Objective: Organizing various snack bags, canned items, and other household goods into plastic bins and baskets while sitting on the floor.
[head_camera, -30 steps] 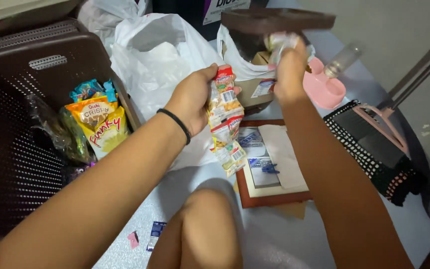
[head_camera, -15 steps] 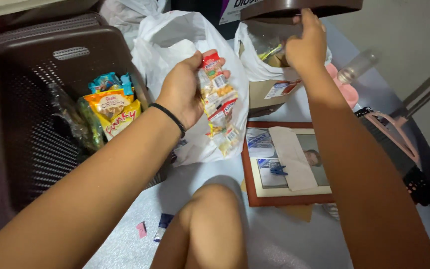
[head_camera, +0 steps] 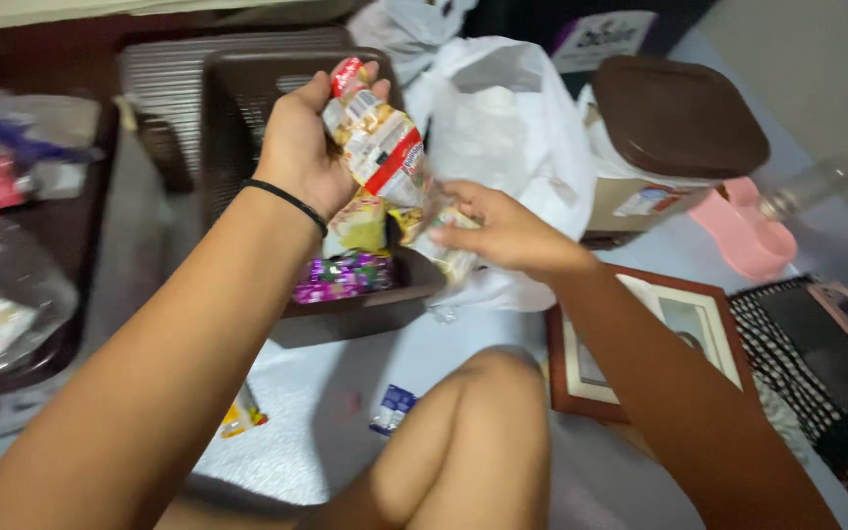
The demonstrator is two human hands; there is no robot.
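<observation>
The left hand (head_camera: pixel 298 147) is gripping the snack-packet strip (head_camera: pixel 377 147) upright at its top; the right hand (head_camera: pixel 503 231) is pinching its lower end, over the brown basket (head_camera: pixel 247 98).

Light: dim indoor, soft, source at about 12 o'clock | Glare: white plastic bag (head_camera: pixel 503 118) brightest, near blown out | Shadows: dark inside brown basket (head_camera: pixel 238 128); faint under the knee | Blur: motion smear on snack packets (head_camera: pixel 380 147) and right hand (head_camera: pixel 503 231) | Edges: 9 o'clock soft, stretched

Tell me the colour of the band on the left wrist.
Black, a thin band above the left hand, seen in the head view.
</observation>
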